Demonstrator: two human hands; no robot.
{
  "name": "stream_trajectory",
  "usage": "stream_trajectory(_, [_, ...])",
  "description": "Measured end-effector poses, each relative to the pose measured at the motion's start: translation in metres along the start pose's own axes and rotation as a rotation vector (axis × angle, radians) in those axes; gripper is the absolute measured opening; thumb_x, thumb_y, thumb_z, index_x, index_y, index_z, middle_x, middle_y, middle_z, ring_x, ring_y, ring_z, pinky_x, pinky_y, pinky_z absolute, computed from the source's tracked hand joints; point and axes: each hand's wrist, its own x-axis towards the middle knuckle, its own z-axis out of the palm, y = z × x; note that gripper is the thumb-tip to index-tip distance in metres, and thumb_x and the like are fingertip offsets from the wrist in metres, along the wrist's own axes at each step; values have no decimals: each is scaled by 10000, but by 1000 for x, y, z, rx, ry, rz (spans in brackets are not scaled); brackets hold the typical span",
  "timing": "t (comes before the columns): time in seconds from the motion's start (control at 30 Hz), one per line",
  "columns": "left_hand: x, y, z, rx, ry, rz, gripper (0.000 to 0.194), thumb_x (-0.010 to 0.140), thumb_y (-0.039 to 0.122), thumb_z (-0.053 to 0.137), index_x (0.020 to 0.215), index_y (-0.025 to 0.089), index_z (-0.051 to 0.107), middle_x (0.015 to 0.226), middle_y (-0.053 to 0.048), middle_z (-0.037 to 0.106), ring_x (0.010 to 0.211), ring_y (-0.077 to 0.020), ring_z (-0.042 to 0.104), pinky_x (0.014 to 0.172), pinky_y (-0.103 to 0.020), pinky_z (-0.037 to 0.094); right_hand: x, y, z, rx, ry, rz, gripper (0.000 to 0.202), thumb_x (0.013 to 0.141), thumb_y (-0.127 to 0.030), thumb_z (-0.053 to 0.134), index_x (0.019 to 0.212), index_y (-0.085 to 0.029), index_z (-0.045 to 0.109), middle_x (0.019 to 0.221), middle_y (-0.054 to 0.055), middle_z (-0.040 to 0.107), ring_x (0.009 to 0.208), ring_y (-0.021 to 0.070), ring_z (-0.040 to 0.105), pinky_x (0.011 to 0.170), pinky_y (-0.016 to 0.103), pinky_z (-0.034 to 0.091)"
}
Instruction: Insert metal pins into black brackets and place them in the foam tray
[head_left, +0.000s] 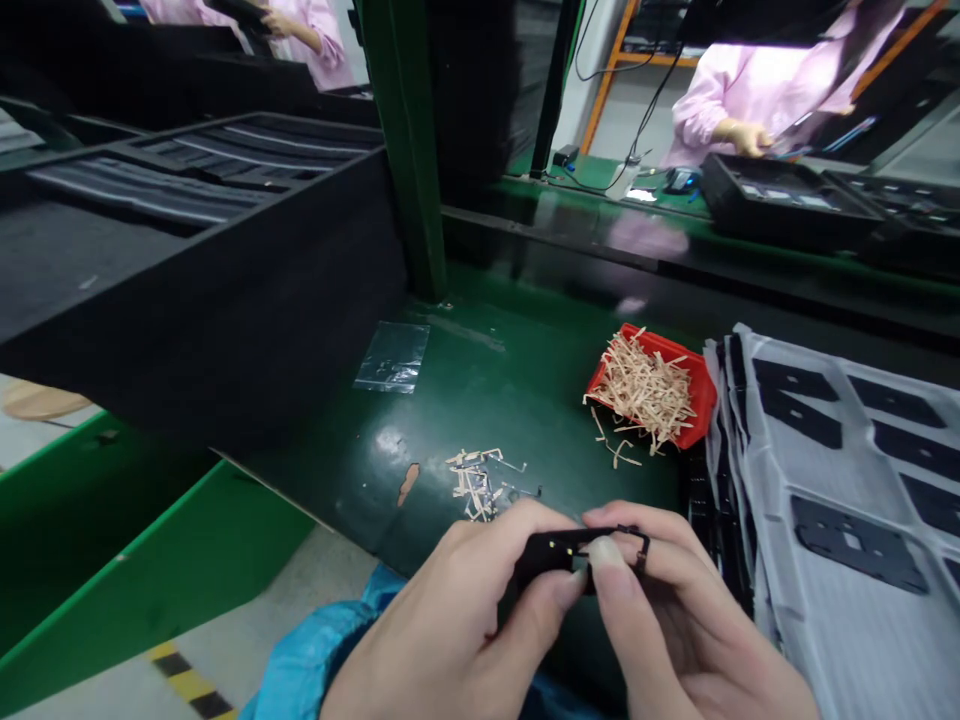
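Observation:
A small black part [551, 550] with a thin bracket-like end is held between both hands over the front edge of the green table. My left hand [480, 600] grips its left side, the thumb pressed near small bright dots. The fingers of my right hand [667, 610] close round the right end, thumb on the face of the part. Just beyond the hands lies a loose pile of small pale strips [476, 482]. A red bin [701, 395] heaped with similar pale strips [645, 388] stands farther back on the right.
A clear plastic bag [394, 356] lies on the green table [517, 400]. White trays [825, 620] with flat black parts are stacked at right. A large black box [225, 310] and a green post [405, 150] stand left. Across the bench, a person in pink [750, 95] handles something.

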Motion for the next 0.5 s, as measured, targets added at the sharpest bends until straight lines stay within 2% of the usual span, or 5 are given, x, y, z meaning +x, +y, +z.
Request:
stream_trajectory(0.07, [-2,1,-3,-13,-27,19,226,1062,268,515,1252,322,625,1028,31,742,878,-144,687,804,-241,531,-2,-2,4,-39,16,-32,82,901,-167,711,843,-223,719,994,47,732,851,159,726,759,245,594])
stream_trajectory(0.13, [-4,3,-3,-31,-21,50,208,1083,294,474,1221,309,628,941,32,734,790,-131,673,750,-227,530,-4,-3,6,-76,44,-53,86,903,-153,704,851,-222,706,1007,40,729,867,145,726,755,222,586])
stream_trajectory(0.23, [-4,3,4,-19,83,17,276,1112,301,373,1027,255,631,754,38,677,612,-106,600,608,-210,480,-1,-1,3,-172,9,-167,90,913,-129,674,904,-215,697,1022,48,729,866,139,747,726,202,603])
stream_trajectory(0.37, [-3,-5,17,68,230,58,274,1088,221,387,882,225,568,720,28,636,597,-99,568,572,-210,430,3,-1,0,-337,-104,-379,104,898,-127,677,951,-213,706,1034,48,755,859,135,781,737,176,619])
stream_trajectory(0.5, [0,-11,22,92,296,130,219,1048,152,420,912,225,575,722,22,623,592,-104,559,549,-202,421,-3,-5,12,-393,87,-212,60,950,-212,667,899,-230,696,1079,22,787,885,124,780,823,199,604])
